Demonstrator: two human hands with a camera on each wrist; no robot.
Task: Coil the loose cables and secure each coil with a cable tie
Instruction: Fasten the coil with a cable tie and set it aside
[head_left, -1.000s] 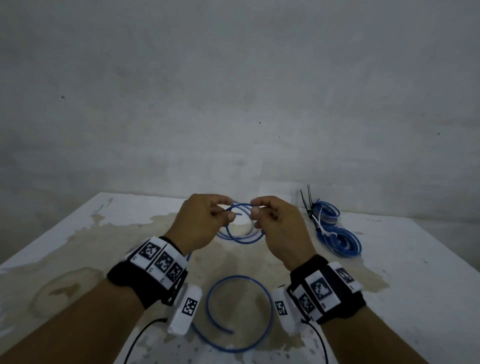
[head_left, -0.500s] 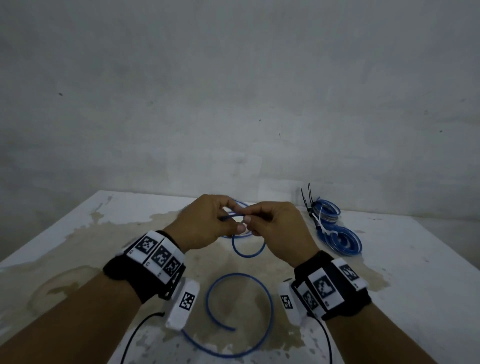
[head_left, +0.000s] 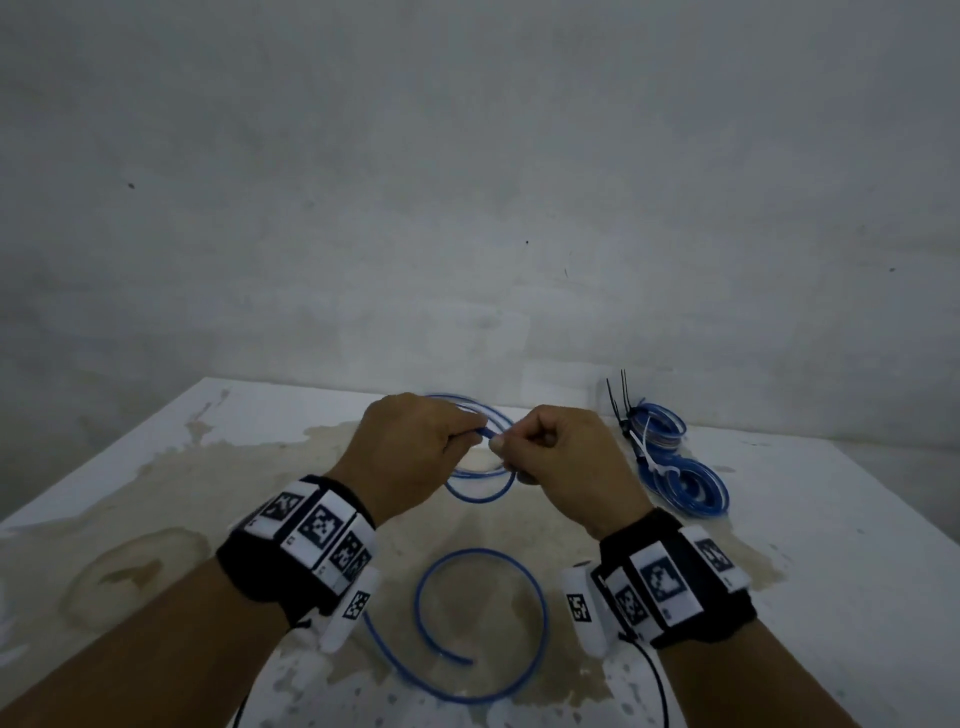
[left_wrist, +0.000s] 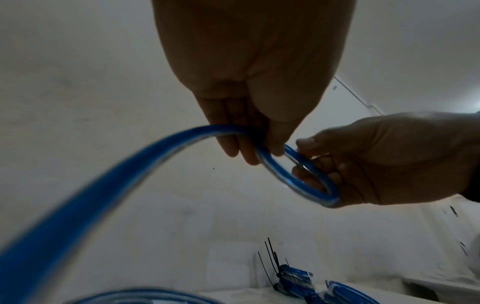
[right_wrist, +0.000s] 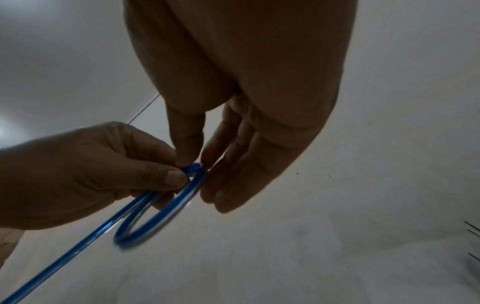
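Above the counter (head_left: 831, 597), my left hand (head_left: 410, 457) and right hand (head_left: 566, 462) each pinch the blue cable (head_left: 480, 496) where its loops cross, fingers closed on it to keep the coil from springing open before tying.

The blue cable (head_left: 483, 496) looks like smooth, glossy plastic tubing, slightly see-through, with pale highlights running along its curve in the wrist views, and the tied coils (head_left: 685, 480) at the right have the same shiny blue finish, bound by thin ties (head_left: 621, 402) of black and white plastic. The table (head_left: 831, 571) is a matt white surface, blotched with dull tan stains and flaked patches, and the wall (head_left: 467, 182) behind it is matt, rough grey with small dark specks. The wrist bands (head_left: 675, 587) look like black cloth carrying flat white printed tags.
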